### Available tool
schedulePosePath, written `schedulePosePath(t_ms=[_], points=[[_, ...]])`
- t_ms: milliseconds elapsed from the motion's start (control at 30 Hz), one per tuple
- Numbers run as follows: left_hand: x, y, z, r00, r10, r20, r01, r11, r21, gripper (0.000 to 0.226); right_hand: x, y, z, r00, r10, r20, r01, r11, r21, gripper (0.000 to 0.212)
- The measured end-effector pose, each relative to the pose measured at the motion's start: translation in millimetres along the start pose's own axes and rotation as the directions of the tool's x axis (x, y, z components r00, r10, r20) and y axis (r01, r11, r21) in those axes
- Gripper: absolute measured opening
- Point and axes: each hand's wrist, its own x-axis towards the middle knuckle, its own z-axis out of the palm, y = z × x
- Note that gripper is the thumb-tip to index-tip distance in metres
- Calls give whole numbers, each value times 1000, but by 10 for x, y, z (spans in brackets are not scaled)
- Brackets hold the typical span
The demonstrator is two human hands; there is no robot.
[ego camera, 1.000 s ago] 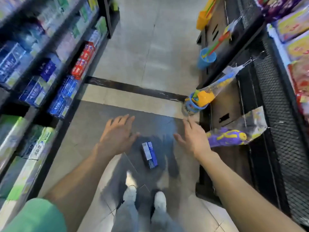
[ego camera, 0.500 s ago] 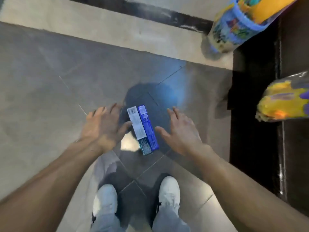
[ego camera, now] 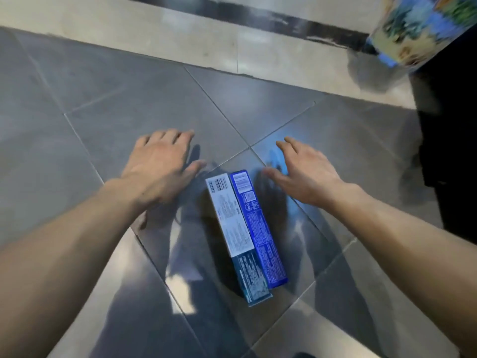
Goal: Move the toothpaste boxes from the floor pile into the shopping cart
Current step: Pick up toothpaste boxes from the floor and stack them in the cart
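Two long toothpaste boxes lie side by side on the grey floor tiles: a white and teal box (ego camera: 233, 229) with a barcode at its far end, and a blue box (ego camera: 258, 228) touching its right side. My left hand (ego camera: 160, 165) hovers palm down just left of the boxes' far end, fingers spread, holding nothing. My right hand (ego camera: 305, 173) hovers just right of that end, fingers apart and empty. Neither hand touches a box. No shopping cart is in view.
A dark shelf base (ego camera: 449, 151) stands at the right edge. A colourful packaged toy bucket (ego camera: 415, 29) hangs at the top right. A black floor stripe (ego camera: 258, 18) crosses the pale tiles at the far side.
The view has dropped much closer to the floor. Both hands have come down beside the far end of the two boxes. My feet have left the frame.
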Motion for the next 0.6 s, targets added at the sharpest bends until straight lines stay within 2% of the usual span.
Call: schedulePosePath(t_ms=[100, 233, 367, 467, 600], points=[[101, -61, -149, 1000, 20, -11, -20, 999, 34, 68, 42, -1, -155, 1000, -5, 23, 6, 999, -35, 79], [140, -170, -331, 997, 56, 50, -61, 993, 102, 74, 57, -83, -411, 987, -97, 131, 115, 984, -139, 76], [2, -203, -452, 995, 64, 82, -76, 986, 149, 75, 19, -163, -602, 991, -114, 70, 117, 992, -45, 76], [-196, -118, -379, 993, 53, 103, -66, 989, 133, 74, -111, -233, -442, 995, -56, 87, 54, 998, 29, 81], [-359, -111, -275, 984, 91, 152, -119, 975, 190, 76, -363, -344, 21, 975, -29, 222, 27, 1000, 14, 85]])
